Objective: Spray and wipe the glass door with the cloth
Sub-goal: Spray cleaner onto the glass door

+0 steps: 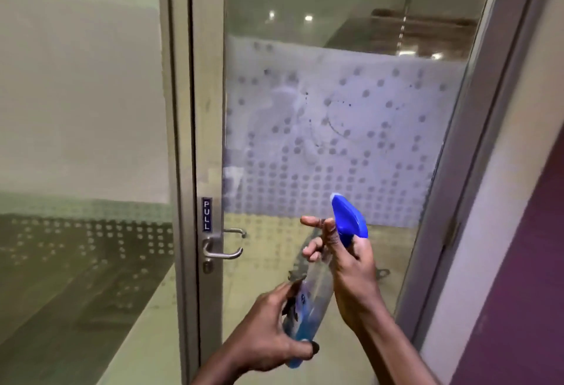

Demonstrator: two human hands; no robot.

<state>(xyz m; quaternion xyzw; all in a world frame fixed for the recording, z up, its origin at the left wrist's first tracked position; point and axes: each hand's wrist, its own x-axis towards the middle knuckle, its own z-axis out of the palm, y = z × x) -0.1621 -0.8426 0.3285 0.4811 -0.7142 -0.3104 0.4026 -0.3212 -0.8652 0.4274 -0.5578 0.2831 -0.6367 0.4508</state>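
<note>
The glass door [329,58] fills the middle of the view, with a frosted dotted band [351,152] across it that carries wet streaks and drops. I hold a clear spray bottle [317,290] with a blue trigger head [348,216] in front of the lower glass, nozzle aimed up at the door. My right hand [351,265] grips the bottle's neck under the head, with fingers at the trigger. My left hand [268,329] holds the bottle's base, where a little blue liquid shows. No cloth is in view.
A metal lever handle [224,250] and a PULL label [207,214] sit on the door's left stile. A fixed glass panel [82,146] lies to the left. The door frame [488,116] and a purple wall [525,277] stand close on the right.
</note>
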